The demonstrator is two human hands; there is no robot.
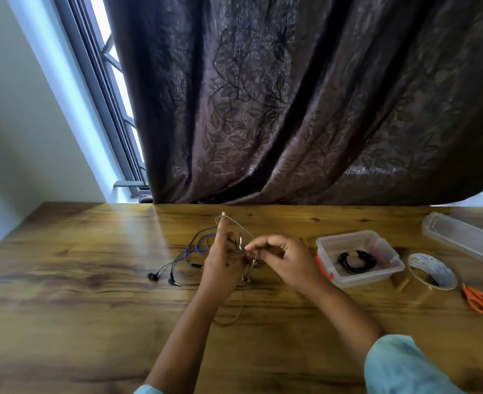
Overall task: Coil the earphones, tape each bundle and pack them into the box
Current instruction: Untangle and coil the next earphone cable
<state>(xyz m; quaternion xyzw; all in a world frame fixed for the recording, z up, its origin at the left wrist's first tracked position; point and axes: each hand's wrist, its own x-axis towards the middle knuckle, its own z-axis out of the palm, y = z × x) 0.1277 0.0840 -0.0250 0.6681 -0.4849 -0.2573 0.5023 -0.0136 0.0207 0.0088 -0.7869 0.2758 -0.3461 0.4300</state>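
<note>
Earphones with a blue cable (197, 241) lie loose on the counter (78, 265) towards its far edge, just left of the hands, partly hidden behind them. The left hand (223, 260) holds its forefinger upright with a pale earphone cable (239, 243) looped over it; blur hides whether the other fingers clamp it. The right hand (288, 260) pinches that cable between thumb and fingers. Towards the right edge stand a clear box (345, 237) holding a black coil (357, 261), a tape roll (431, 275), orange scissors (480, 300) and a lid (462, 237) cut off by the frame.
</note>
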